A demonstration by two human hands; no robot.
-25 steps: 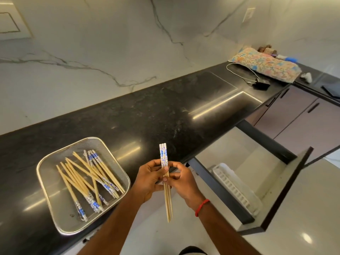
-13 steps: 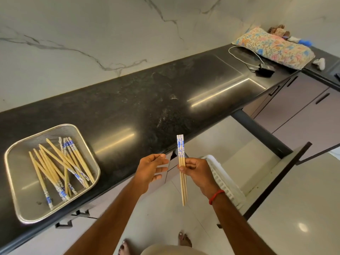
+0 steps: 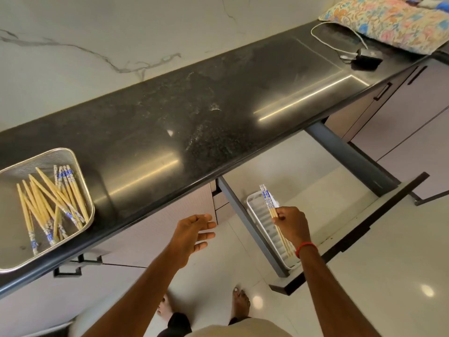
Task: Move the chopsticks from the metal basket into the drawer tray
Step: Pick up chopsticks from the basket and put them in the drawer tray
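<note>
1. Head view: right hand [image 3: 292, 224] pinches a chopstick pair [image 3: 269, 203] directly above the white drawer tray [image 3: 257, 215], long axes nearly parallel
2. Left hand [image 3: 192, 235] spread, empty; remaining chopsticks [image 3: 52, 203] lie in the metal basket [image 3: 80, 173] on the worktop [image 3: 218, 105]

1. Overall light: bright, even, indoor; colours slightly washed.
2. Glare: long white streaks on the polished black stone countertop [image 3: 218, 113]; small round hotspots on the glossy pale floor tiles [image 3: 427, 290].
3. Shadows: soft; a dark one lies on the counter just right of the square metal mesh basket [image 3: 80, 188].
4. Distortion: wide-angle; counter edge bows, lines splay towards the corners.
5. Focus: centre fairly sharp; the floral patterned cushion [image 3: 388, 23] at top right and bottom edge are soft.
</note>
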